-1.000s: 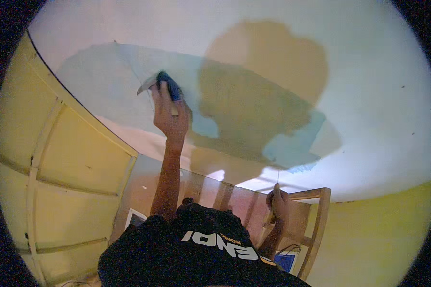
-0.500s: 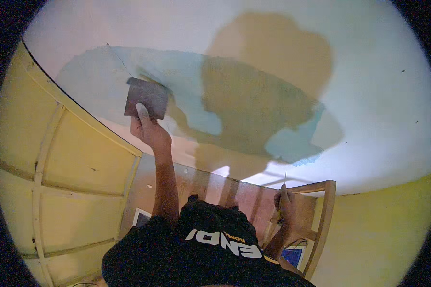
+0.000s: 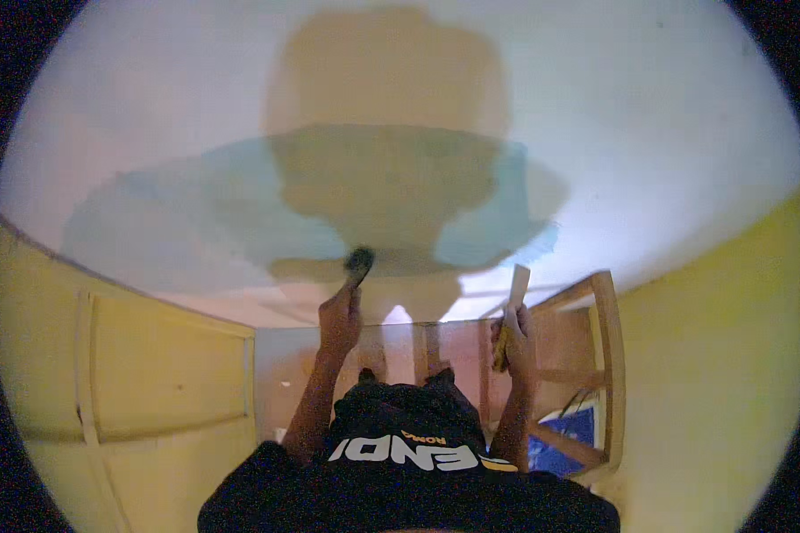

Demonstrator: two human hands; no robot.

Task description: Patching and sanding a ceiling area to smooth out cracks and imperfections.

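Note:
My left hand [image 3: 340, 320] is closed on a dark square plate [image 3: 358, 263], raised in front of a large pale surface. The plate is now turned and blurred, so its flat face barely shows. To the right, my right hand [image 3: 518, 334] grips a putty knife [image 3: 519, 286]; its pale flat blade points up, and a bit of yellowish handle shows below the fingers. A broad turquoise patch [image 3: 187, 202] covers part of the white surface [image 3: 596, 115], with the shadow of my head and arms falling across it. Both tools appear apart from the patch.
A wooden frame [image 3: 606, 373] stands close on the right of my right arm, with a blue item [image 3: 571, 441] behind it. Yellow panels with battens [image 3: 169, 364] are on the left, a yellow wall [image 3: 711, 373] on the right. Reddish-brown boards [image 3: 391, 346] lie beyond my body.
My left hand has come down and rightward from the patch's left side, and the plate has turned from its flat face. The knife's blade now shows its broad side. My view has swung.

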